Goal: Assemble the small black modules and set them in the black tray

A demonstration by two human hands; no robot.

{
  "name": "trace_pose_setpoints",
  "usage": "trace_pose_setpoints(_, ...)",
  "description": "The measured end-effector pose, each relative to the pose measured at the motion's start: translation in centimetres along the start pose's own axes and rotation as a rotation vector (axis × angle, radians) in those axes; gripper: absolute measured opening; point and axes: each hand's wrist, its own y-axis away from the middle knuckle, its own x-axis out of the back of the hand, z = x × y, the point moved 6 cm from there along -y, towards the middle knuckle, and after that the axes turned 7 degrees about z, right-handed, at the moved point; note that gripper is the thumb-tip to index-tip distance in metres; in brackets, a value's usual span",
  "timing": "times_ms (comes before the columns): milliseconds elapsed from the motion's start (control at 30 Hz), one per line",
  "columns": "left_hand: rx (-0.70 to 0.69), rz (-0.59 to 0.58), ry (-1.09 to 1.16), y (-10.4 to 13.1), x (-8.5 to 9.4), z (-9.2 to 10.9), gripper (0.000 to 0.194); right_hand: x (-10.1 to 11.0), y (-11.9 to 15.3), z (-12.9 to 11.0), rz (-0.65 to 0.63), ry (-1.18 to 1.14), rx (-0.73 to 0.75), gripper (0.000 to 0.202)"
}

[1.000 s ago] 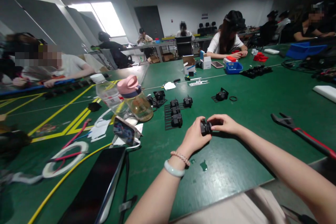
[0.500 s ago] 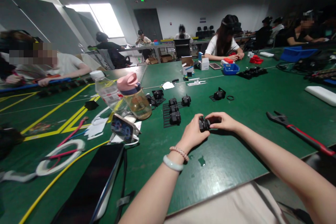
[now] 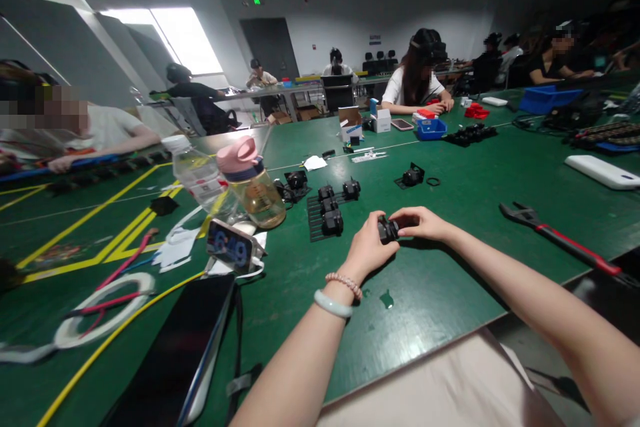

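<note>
Between my two hands is a small black ribbed plastic part [image 3: 387, 230], just over the green table. My left hand [image 3: 369, 243], with a beaded bracelet and a pale bangle on its wrist, is closed round the part's left side. The fingers of my right hand [image 3: 423, 223] pinch its right end. Beyond them, similar black parts [image 3: 331, 221] stand on a black slatted plate [image 3: 316, 219]. Another black part on a thin plate [image 3: 413, 175] lies farther off, beside a black ring [image 3: 433, 181]. What exactly the held part is, I cannot tell.
Red-handled pliers [image 3: 560, 238] lie on the right, near a white case [image 3: 603, 171]. On the left stand a pink-lidded bottle [image 3: 257, 197], a clear bottle [image 3: 197, 177] and a propped phone [image 3: 231, 245]. A dark tablet-like slab [image 3: 173, 350] lies nearer. A person [image 3: 417, 77] sits opposite.
The camera view has shifted slightly, so the surroundings sit a little farther left. Both hands keep their hold on the black part, with only slight finger movement.
</note>
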Motion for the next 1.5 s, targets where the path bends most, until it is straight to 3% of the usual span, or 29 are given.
trace_pose_setpoints(533,-0.076,0.017,-0.041,0.08,-0.26,-0.23,0.057,0.07,-0.02,0.17,0.008,0.018,0.002,0.043)
trace_pose_setpoints(1500,-0.086,0.038,-0.083,-0.05,-0.92,-0.67,0.058,0.23,0.07,0.34,0.015,0.068,0.072,0.041)
